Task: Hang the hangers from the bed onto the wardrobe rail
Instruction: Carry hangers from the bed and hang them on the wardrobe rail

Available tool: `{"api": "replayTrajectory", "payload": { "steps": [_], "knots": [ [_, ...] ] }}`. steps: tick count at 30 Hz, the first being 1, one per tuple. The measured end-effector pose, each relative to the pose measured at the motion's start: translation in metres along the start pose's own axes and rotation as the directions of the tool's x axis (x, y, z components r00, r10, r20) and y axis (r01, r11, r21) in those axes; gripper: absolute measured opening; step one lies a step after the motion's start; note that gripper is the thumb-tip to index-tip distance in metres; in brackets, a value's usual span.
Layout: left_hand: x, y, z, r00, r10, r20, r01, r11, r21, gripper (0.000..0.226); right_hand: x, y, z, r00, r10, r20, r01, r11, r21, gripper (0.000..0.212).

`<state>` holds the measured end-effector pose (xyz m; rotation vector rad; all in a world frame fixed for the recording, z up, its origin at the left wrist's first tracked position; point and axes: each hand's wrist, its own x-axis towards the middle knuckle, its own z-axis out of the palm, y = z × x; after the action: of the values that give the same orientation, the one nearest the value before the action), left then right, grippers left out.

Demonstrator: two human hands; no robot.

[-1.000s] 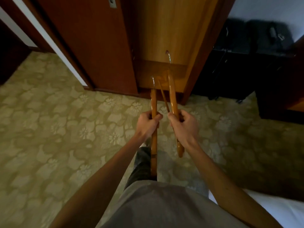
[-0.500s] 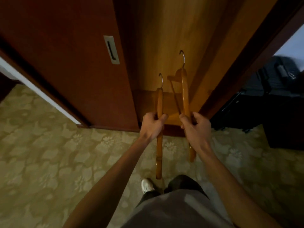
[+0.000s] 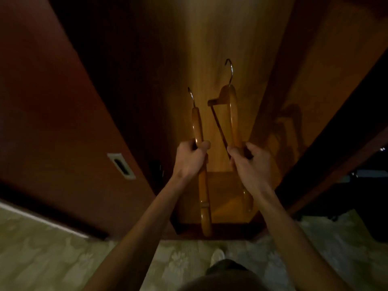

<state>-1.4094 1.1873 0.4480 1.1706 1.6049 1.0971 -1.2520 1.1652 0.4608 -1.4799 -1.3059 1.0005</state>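
L hand (image 3: 190, 159) & R hand (image 3: 251, 164) each have fingers wrapped tight round a wood hanger (image 3: 200, 164), (image 3: 233, 120), held up in front of the open wardrobe (image 3: 210, 49). No rail in view, so none hung yet. Both still need hooking on.

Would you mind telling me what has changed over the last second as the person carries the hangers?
The person stepped up to the open wardrobe, which now fills the view. Both hangers rose, hooks up. Unchanged: left hand grips the left hanger, right hand the right hanger. Neither is hung yet.
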Motion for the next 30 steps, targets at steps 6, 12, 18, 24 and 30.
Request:
{"api": "replayTrajectory", "payload": {
  "steps": [6,12,18,24,30],
  "knots": [
    [0.076,0.084,-0.001,0.995,0.084,-0.049,-0.085,0.996,-0.028,0.03,0.086,-0.055,0.003,0.997,-0.074,-0.024,0.075,0.997,0.03,0.016],
    [0.124,0.172,-0.009,0.981,0.186,-0.057,-0.187,0.982,-0.007,0.017,0.141,-0.129,-0.008,0.976,-0.184,-0.118,0.188,0.982,0.023,0.017],
    [0.152,0.263,-0.021,0.936,0.352,0.001,-0.352,0.936,-0.015,0.019,0.178,-0.215,-0.034,0.928,-0.309,-0.208,0.316,0.949,-0.002,0.025],
    [0.163,0.335,-0.022,0.879,0.473,0.068,-0.473,0.881,-0.014,0.026,0.196,-0.273,-0.054,0.866,-0.407,-0.292,0.419,0.908,-0.021,0.033],
    [0.175,0.375,-0.009,0.83,0.552,0.074,-0.551,0.834,-0.031,0.031,0.213,-0.3,-0.072,0.836,-0.407,-0.37,0.42,0.906,-0.046,0.03]
  ]
}}
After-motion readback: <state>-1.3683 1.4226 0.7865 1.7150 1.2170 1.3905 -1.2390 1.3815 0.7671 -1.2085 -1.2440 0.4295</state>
